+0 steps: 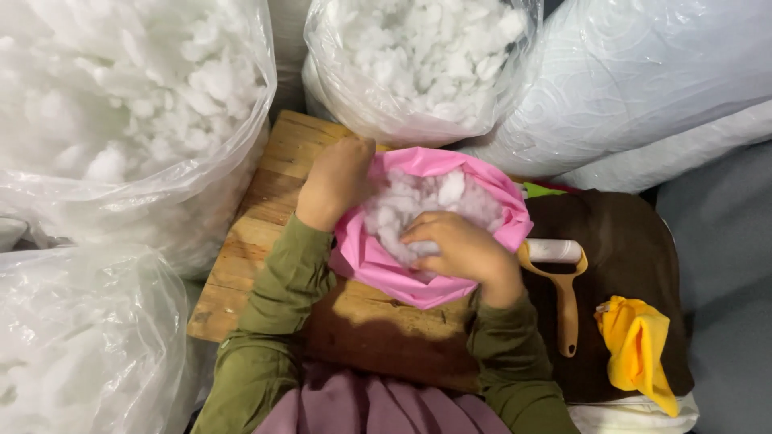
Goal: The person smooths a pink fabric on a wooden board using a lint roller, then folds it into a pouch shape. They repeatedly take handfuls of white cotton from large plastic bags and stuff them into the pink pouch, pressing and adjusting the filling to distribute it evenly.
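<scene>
left hand (pixel 336 182) grips the rim of the pink cover (pixel 418 277), right hand (pixel 460 251) presses down on white stuffing (pixel 426 197) inside; lint roller (pixel 563 277) and yellow cloth (pixel 639 341) lie just right, clear fibre bags (pixel 121 120) crowd the wooden board (pixel 265 209).

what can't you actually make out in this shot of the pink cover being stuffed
- Head view: the left hand fingertips, hidden behind the pink cover rim.
- Head view: the right hand fingertips, buried in the white stuffing.
- Head view: the lint roller near end, behind the right hand.
- Head view: the clear bags of stuffing, cut off by the frame edges.
</scene>
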